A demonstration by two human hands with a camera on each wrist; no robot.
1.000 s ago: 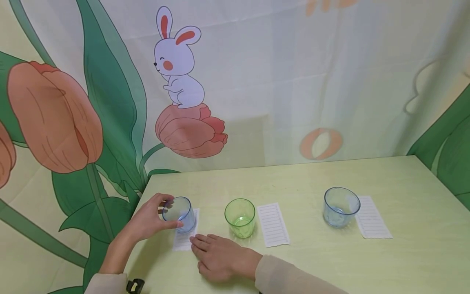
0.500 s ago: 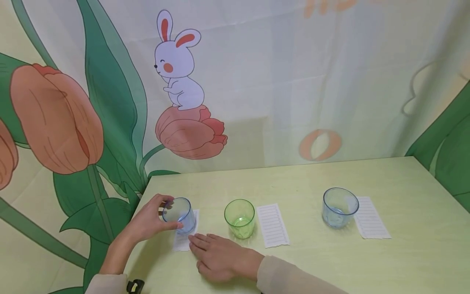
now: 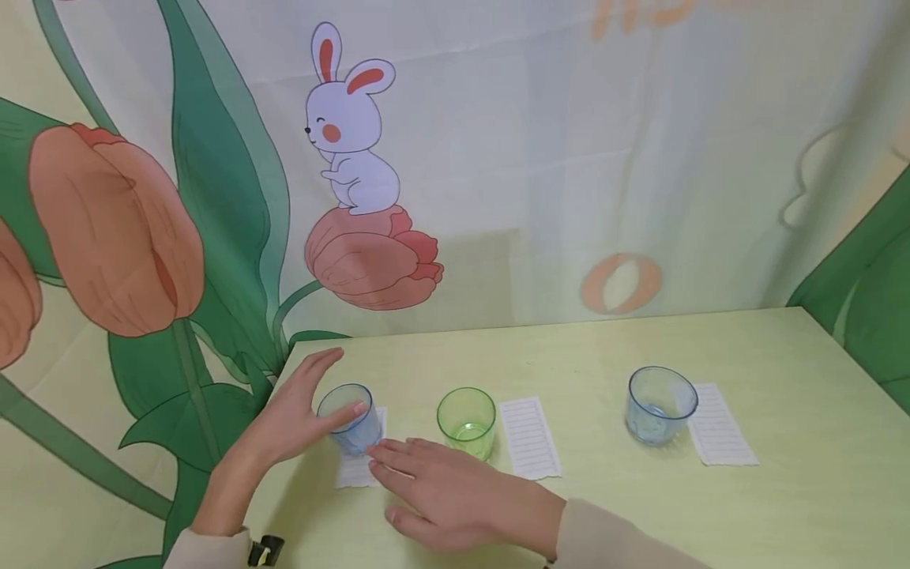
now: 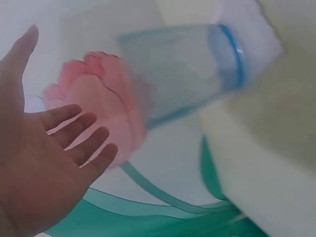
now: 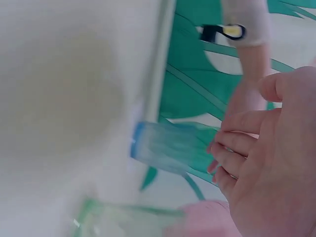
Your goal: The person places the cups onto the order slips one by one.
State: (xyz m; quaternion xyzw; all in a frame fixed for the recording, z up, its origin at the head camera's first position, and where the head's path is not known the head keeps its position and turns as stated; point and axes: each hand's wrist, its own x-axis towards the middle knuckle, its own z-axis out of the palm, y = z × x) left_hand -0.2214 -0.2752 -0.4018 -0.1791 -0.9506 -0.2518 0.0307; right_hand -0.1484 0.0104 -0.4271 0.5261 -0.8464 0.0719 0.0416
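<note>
On the left of the table, a clear blue cup (image 3: 355, 431) stands upright on a lined slip of paper (image 3: 355, 474). My left hand (image 3: 295, 415) hovers at its left with thumb and fingers spread; in the left wrist view the cup (image 4: 180, 74) stands apart from that hand (image 4: 44, 163). My right hand (image 3: 455, 494) is raised over the table in front of the cups, fingers extended and holding nothing. A green cup (image 3: 466, 419) stands just behind it, its base partly covered by the hand in the head view.
Right of the green cup lies a second lined paper slip (image 3: 530, 438). Another blue cup (image 3: 659, 407) stands farther right, overlapping the left edge of a third slip (image 3: 723, 427). A printed curtain (image 3: 498, 158) hangs behind the table (image 3: 640, 506).
My left hand has let go of the left blue cup and opened upward. My right hand has lifted from the table beside the paper and shifted slightly right. The cups stay in place.
</note>
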